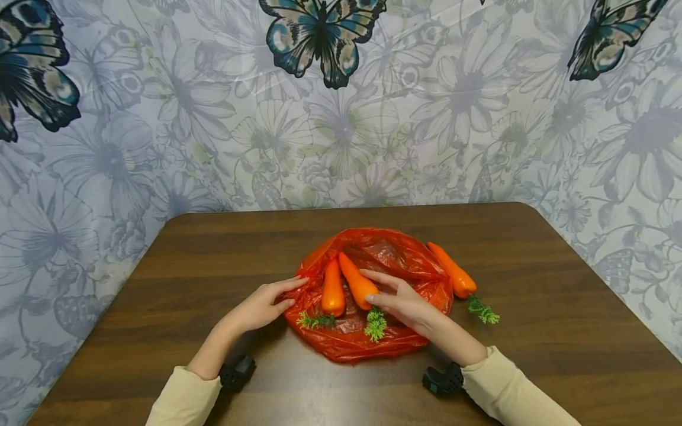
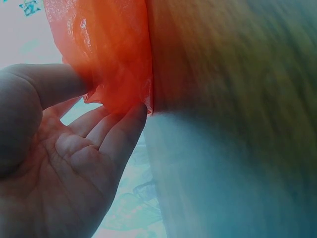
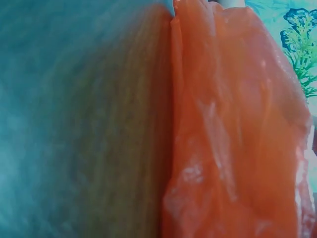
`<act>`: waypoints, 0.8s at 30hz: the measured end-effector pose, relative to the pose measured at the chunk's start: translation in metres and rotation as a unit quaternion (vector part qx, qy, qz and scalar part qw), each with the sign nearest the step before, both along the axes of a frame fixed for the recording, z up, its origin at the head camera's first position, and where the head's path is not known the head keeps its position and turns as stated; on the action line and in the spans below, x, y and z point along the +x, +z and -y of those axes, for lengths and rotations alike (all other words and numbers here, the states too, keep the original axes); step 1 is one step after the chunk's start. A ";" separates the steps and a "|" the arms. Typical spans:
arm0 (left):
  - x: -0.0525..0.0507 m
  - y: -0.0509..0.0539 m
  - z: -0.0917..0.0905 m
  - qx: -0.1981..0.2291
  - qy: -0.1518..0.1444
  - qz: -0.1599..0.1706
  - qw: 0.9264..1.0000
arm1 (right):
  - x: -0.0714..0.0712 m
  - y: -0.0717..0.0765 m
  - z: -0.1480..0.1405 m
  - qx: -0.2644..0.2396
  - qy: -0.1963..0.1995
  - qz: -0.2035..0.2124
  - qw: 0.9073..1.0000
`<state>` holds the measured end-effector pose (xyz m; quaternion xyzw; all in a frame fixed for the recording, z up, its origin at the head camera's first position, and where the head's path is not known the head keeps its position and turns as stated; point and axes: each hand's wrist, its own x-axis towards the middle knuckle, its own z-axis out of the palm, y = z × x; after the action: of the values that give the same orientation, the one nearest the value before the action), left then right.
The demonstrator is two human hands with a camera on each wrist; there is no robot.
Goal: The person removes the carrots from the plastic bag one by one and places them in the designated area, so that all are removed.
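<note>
A red plastic bag (image 1: 351, 352) lies spread open on the table. Two orange carrots with leafy green tops are in it, a left carrot (image 1: 333, 290) and a right carrot (image 1: 356, 281). My right hand (image 1: 402, 302) reaches over the bag's right side and grips the right carrot between thumb and fingers. At the left rim, my left hand (image 1: 266, 305) holds the bag's edge, with thumb and fingers on the plastic (image 2: 114, 54) in the left wrist view. The bag's side (image 3: 233, 124) hides the right hand in the right wrist view.
Another carrot (image 1: 453, 272) lies outside the bag, against its right rim, its green top on the wood. The brown table (image 1: 229, 254) extends back to a wall (image 1: 341, 142) with flower and butterfly patterns. Dark wrist devices sit under both forearms.
</note>
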<state>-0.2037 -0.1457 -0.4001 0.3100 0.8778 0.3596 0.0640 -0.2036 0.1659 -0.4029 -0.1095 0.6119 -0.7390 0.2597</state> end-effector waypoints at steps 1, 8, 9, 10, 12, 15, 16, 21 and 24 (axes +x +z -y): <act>0.000 0.000 0.000 -0.001 0.000 0.001 1.000 | 0.000 0.000 -0.001 -0.001 -0.001 -0.001 1.000; -0.001 -0.003 0.000 -0.002 0.000 0.004 1.000 | 0.004 0.007 -0.010 -0.005 -0.003 0.006 1.000; -0.001 -0.002 0.000 -0.002 0.000 0.003 1.000 | 0.004 0.009 -0.011 -0.007 -0.003 0.007 1.000; -0.001 -0.002 0.000 -0.002 0.001 0.004 1.000 | 0.005 0.011 -0.012 -0.007 -0.002 0.007 1.000; 0.000 -0.001 0.000 0.000 0.002 0.007 1.000 | 0.006 0.014 -0.015 -0.009 -0.002 0.006 1.000; 0.001 0.000 0.000 0.000 0.001 0.005 1.000 | 0.007 0.019 -0.020 -0.017 -0.002 0.002 1.000; 0.001 0.000 0.000 0.001 0.001 0.006 1.000 | 0.008 0.020 -0.022 -0.018 -0.005 0.002 1.000; 0.000 0.001 0.000 -0.003 0.003 0.002 1.000 | 0.009 0.028 -0.032 -0.016 -0.012 -0.016 1.000; 0.000 0.001 -0.001 -0.004 0.005 0.003 1.000 | 0.009 0.033 -0.040 -0.019 -0.012 -0.032 0.999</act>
<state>-0.2033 -0.1449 -0.3988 0.3047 0.8805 0.3570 0.0659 -0.1942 0.2062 -0.3702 -0.1303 0.6066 -0.7501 0.2289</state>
